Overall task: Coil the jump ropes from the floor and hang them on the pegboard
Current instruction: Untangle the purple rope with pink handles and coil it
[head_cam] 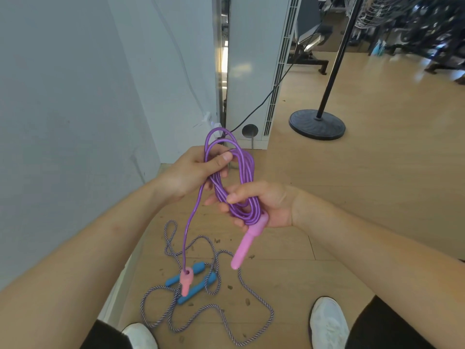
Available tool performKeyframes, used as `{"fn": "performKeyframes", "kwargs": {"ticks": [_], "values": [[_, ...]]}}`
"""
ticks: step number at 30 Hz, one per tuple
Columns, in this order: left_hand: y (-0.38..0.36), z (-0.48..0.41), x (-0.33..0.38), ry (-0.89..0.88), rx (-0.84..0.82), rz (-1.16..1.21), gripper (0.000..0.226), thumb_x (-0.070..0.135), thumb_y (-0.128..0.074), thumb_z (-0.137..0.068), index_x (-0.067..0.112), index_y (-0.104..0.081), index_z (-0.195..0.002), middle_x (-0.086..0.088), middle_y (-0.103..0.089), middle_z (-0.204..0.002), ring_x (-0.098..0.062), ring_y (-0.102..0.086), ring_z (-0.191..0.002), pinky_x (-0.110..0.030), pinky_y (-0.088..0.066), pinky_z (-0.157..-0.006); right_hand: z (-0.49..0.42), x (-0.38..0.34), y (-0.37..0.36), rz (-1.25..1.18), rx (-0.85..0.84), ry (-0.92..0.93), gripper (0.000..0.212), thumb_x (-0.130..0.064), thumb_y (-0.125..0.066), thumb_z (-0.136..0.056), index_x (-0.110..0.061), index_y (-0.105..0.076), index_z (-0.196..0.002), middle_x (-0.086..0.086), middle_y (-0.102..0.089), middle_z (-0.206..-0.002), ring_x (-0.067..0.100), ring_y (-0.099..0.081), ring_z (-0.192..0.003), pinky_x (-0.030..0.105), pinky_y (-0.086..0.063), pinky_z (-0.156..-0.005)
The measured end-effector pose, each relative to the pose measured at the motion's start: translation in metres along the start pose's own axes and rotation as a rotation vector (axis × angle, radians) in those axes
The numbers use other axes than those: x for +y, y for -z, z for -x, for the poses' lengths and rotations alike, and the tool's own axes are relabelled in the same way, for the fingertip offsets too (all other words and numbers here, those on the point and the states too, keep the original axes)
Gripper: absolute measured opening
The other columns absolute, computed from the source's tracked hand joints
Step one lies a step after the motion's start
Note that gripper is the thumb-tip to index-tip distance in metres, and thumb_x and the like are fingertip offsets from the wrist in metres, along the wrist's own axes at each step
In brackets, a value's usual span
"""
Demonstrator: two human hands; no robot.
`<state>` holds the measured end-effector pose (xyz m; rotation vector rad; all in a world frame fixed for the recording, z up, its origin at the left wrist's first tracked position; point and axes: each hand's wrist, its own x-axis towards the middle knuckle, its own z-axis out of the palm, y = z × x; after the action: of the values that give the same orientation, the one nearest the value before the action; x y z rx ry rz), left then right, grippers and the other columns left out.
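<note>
A purple jump rope (241, 172) with pink handles is wound into several loops between my hands. My left hand (193, 172) grips the top of the coil, thumb pressed over the strands. My right hand (261, 205) holds the lower end of the coil, where one pink handle (245, 245) sticks out downward. A single purple strand hangs from the left hand to the other pink handle (186, 280), which dangles above the floor. A second rope (221, 308), striped purple and white with blue handles (195, 288), lies loose on the wooden floor by my feet.
A grey-white wall (75, 122) runs along the left. A white tall unit (254, 71) with a black cable stands ahead. A black pole on a round base (317, 124) stands to the right. Gym equipment fills the far right. My white shoes (327, 323) are at the bottom.
</note>
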<state>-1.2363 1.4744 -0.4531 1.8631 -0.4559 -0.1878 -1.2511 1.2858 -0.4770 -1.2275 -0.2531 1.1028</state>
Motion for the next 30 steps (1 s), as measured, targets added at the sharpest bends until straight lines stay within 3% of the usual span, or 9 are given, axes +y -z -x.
{"fn": "performKeyframes", "kwargs": {"ticks": [2,4,8,12,15,18,20,26,30], "values": [[0.001,-0.001,-0.002,0.016,-0.009,0.042,0.024,0.024,-0.053,-0.101,0.005,-0.066,-0.092,-0.01,-0.063,-0.08,-0.013,-0.051,-0.049,-0.022,-0.044,-0.05,-0.001,0.0,-0.004,0.025,0.072,-0.031,0.008,-0.016,-0.065,-0.083,-0.012,-0.066,-0.09,-0.002,-0.054,-0.073,0.013,-0.054,-0.053,0.022,-0.045,-0.052],[0.002,-0.001,-0.004,0.058,-0.02,0.097,0.019,0.023,-0.058,-0.099,0.008,-0.07,-0.097,-0.008,-0.069,-0.086,-0.015,-0.052,-0.055,-0.023,-0.044,-0.05,-0.002,0.002,-0.005,0.072,0.153,-0.037,0.02,-0.02,-0.064,-0.092,-0.018,-0.064,-0.072,-0.003,-0.053,-0.067,0.012,-0.053,-0.051,0.023,-0.044,-0.051],[0.01,-0.003,-0.008,0.132,0.011,0.142,0.018,0.023,-0.068,-0.092,0.012,-0.075,-0.105,-0.006,-0.074,-0.098,-0.014,-0.044,-0.054,-0.024,-0.041,-0.051,0.001,0.0,-0.002,0.116,0.276,0.013,0.015,-0.021,-0.062,-0.095,-0.017,-0.058,-0.081,-0.001,-0.052,-0.063,0.013,-0.051,-0.051,0.023,-0.043,-0.05],[0.019,-0.003,-0.011,0.196,0.053,0.129,0.038,0.036,-0.072,-0.085,0.013,-0.073,-0.115,-0.004,-0.076,-0.109,-0.014,-0.032,-0.054,-0.027,-0.039,-0.058,-0.001,-0.002,0.012,0.047,0.461,0.132,0.018,-0.012,-0.061,-0.094,-0.015,-0.05,-0.081,0.001,-0.042,-0.057,0.016,-0.046,-0.045,0.027,-0.041,-0.045],[0.018,-0.003,-0.014,0.238,0.095,0.184,0.042,0.045,-0.067,-0.084,0.009,-0.074,-0.105,-0.002,-0.076,-0.092,-0.013,-0.036,-0.054,-0.027,-0.038,-0.061,0.001,-0.006,0.021,0.046,0.537,0.178,0.015,-0.013,-0.061,-0.093,-0.014,-0.048,-0.087,0.002,-0.043,-0.056,0.019,-0.047,-0.045,0.028,-0.04,-0.046],[0.018,-0.003,-0.017,0.233,0.079,0.186,0.028,0.033,-0.06,-0.096,0.009,-0.074,-0.093,0.002,-0.055,-0.064,-0.012,-0.037,-0.055,-0.025,-0.033,-0.059,0.004,-0.01,0.027,0.025,0.567,0.2,0.013,-0.015,-0.063,-0.091,-0.012,-0.051,-0.094,0.001,-0.045,-0.058,0.019,-0.048,-0.047,0.029,-0.041,-0.047],[0.02,-0.003,-0.019,0.235,0.044,0.154,0.024,0.028,-0.06,-0.097,0.009,-0.075,-0.091,0.004,-0.046,-0.06,-0.012,-0.036,-0.057,-0.024,-0.03,-0.058,0.005,-0.012,0.029,0.018,0.569,0.216,0.012,-0.015,-0.062,-0.091,-0.012,-0.051,-0.091,0.001,-0.044,-0.058,0.019,-0.048,-0.048,0.028,-0.041,-0.047],[0.023,0.004,-0.031,0.316,-0.251,-0.005,0.031,0.033,-0.055,-0.098,0.012,-0.077,-0.107,-0.002,-0.058,-0.078,-0.013,-0.054,-0.074,-0.026,-0.046,-0.079,0.015,-0.019,0.025,0.052,0.382,0.235,0.037,-0.017,-0.053,-0.096,-0.019,-0.048,-0.059,-0.002,-0.039,-0.057,0.016,-0.046,-0.051,0.029,-0.04,-0.051],[0.02,0.005,-0.039,0.341,-0.319,-0.138,0.05,0.055,-0.053,-0.094,0.01,-0.074,-0.089,-0.01,-0.062,-0.081,-0.021,-0.067,-0.081,-0.033,-0.05,-0.087,0.026,-0.025,0.021,0.147,0.178,0.167,0.043,-0.016,-0.043,-0.101,-0.018,-0.044,-0.057,-0.002,-0.036,-0.055,0.013,-0.044,-0.048,0.027,-0.04,-0.05]]}}
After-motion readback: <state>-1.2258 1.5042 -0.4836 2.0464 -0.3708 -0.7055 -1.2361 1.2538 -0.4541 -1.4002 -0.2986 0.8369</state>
